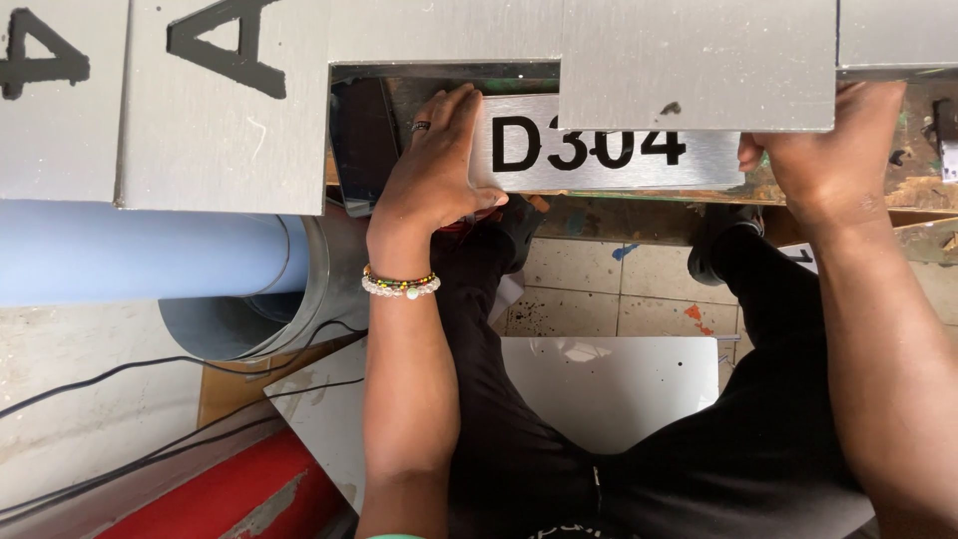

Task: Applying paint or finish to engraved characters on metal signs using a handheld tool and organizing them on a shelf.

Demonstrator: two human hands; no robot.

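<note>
Brushed metal plate with black characters lies at twelve o'clock on the workbench. We judge it thin, stiff, light and slippery, with sharp edges, best held by its short ends. Our left hand presses flat and open on its nine o'clock end; our right hand grips the three o'clock end. Larger grey sheets overlap its top edge; a blue roll sits at nine o'clock.

Grey panels overhanging the lettered metal plate from above, open tiled floor below, blue roll blocking left
</note>
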